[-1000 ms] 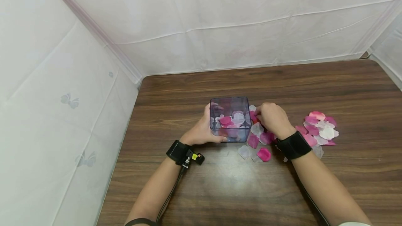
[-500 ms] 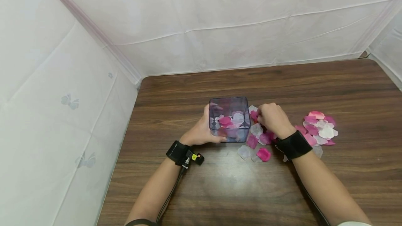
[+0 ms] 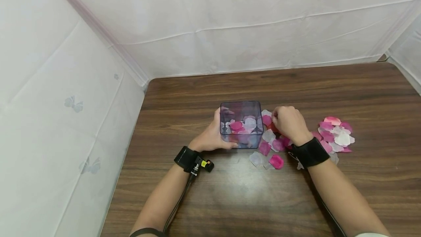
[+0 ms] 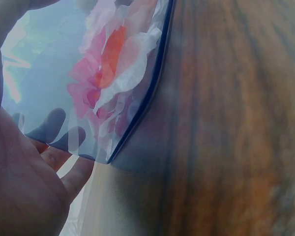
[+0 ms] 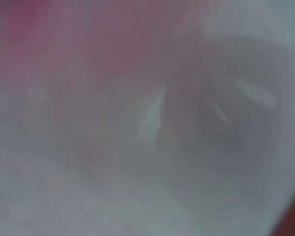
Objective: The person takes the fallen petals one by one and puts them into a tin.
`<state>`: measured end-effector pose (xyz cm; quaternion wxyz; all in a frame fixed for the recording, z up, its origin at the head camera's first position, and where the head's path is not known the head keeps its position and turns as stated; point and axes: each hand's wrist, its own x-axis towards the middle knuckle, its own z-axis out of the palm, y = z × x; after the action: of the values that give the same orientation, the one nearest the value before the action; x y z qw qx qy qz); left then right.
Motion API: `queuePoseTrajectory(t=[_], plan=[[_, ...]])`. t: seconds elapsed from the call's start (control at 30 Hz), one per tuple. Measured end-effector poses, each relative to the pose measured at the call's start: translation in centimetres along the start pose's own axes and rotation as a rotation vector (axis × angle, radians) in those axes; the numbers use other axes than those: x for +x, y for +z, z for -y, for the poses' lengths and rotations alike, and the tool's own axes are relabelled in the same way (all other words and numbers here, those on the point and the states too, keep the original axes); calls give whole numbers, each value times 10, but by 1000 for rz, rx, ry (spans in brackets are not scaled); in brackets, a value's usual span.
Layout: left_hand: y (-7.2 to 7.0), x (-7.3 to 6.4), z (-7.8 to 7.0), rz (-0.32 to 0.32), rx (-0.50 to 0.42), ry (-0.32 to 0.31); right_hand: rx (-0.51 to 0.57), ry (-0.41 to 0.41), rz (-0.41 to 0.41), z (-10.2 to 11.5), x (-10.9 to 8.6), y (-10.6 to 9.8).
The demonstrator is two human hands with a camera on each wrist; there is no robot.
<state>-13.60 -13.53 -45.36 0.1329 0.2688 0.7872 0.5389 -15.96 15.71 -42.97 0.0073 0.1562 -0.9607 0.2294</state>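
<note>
A clear purple-tinted square box (image 3: pixel 241 142) stands on the wooden table, with pink and white petals (image 3: pixel 249 124) inside it. My left hand (image 3: pixel 212 134) grips the box from its left side, thumb along the near wall and fingers round the far side. Through the clear wall, the left wrist view shows pink, orange and white petals (image 4: pixel 108 59). My right hand (image 3: pixel 289 121) is just right of the box, its fingers curled down over a loose spread of petals. A red petal (image 3: pixel 272 127) shows beside its fingertips. Those fingertips are hidden, and I cannot tell what they hold.
Loose petals (image 3: pixel 265 148) lie along the box's right side and toward the front. A larger pile of pink and white petals (image 3: pixel 340 136) lies farther right, beyond the right wrist. A white curtain (image 3: pixel 230 54) borders the table's back edge. The right wrist view is blurred and greyish.
My right hand has shifted slightly to the right, away from the box, uncovering more of the red petal. The left hand and the box stay in place.
</note>
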Motion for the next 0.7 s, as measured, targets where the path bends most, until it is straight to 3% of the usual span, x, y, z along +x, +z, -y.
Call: queuePoseTrajectory(t=[0.13,0.47,0.7], plan=[[0,0,0,1,-13,0,-16,59,40,2,0,6],[1,0,0,0,-17,-11,-62,84,90,1,2,6],[0,0,0,-5,-21,-12,-44,55,-13,4,-1,-8]])
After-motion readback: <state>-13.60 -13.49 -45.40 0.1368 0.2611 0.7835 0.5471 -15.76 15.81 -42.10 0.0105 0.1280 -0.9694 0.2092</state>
